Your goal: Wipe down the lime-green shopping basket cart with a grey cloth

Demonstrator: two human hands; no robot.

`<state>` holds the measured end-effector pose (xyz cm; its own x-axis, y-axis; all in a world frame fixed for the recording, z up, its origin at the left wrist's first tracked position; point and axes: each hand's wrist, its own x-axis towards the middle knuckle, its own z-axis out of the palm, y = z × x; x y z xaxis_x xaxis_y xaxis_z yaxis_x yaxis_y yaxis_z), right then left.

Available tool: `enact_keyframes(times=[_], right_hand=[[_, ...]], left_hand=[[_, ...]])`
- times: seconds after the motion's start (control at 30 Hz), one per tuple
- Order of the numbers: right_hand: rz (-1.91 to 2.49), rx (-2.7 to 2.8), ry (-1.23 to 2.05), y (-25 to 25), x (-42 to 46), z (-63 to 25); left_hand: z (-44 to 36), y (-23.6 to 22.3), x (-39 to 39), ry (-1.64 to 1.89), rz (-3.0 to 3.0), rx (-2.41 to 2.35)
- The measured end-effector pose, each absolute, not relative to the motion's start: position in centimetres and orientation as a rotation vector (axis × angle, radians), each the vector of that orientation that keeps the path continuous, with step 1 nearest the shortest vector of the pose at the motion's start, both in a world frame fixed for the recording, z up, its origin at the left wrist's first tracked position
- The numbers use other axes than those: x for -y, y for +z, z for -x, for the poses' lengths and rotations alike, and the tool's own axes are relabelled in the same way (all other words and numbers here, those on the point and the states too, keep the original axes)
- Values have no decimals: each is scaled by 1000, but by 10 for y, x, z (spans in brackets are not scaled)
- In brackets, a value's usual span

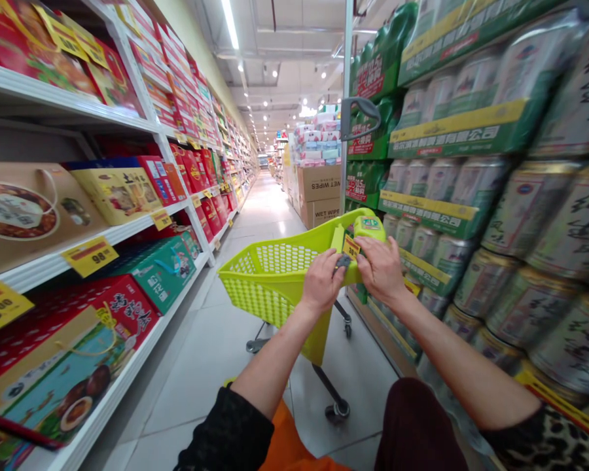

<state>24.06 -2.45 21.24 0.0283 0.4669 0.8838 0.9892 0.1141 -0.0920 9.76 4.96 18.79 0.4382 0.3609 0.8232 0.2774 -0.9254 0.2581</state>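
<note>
In the head view a yellow price tag (pixel 351 247) stands between my hands, above the cart's handle end. My left hand (pixel 322 280) is closed, with a small dark grey piece (pixel 343 261) like a clip pinched at its fingertips by the tag's lower edge. On the other side my right hand (pixel 381 267) is closed, its thumb and fingertips at the tag's right edge. Below both hands is a lime-green shopping cart (pixel 269 261), its basket pointing left. Part of its handle is hidden by my hands.
Shelves of boxed gift packs (pixel 122 190) line the left side. Stacked beer cans (pixel 500 209) rise close on the right, beside a metal post with a grey handle (pixel 360 118). Cardboard cartons (pixel 319 183) stand further down the tiled aisle (pixel 269 203). A person's dark-clad knee (pixel 417 425) shows below.
</note>
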Motion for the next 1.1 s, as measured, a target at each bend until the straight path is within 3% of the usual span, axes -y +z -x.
enact_keyframes(times=[0.17, 0.4, 0.77, 1.1], right_hand=[[1542, 1607, -805, 207, 28, -246], [1504, 1534, -823, 205, 27, -241], [1548, 1656, -906, 207, 34, -239], [1553, 1826, -881, 196, 29, -208]], left_hand=[[-87, 187, -62, 1551, -2471, -780], [-129, 202, -33, 1559, -2656, -538], [-66, 153, -92, 1617, -2515, -934], [-102, 164, -82, 1530, -2643, -728]])
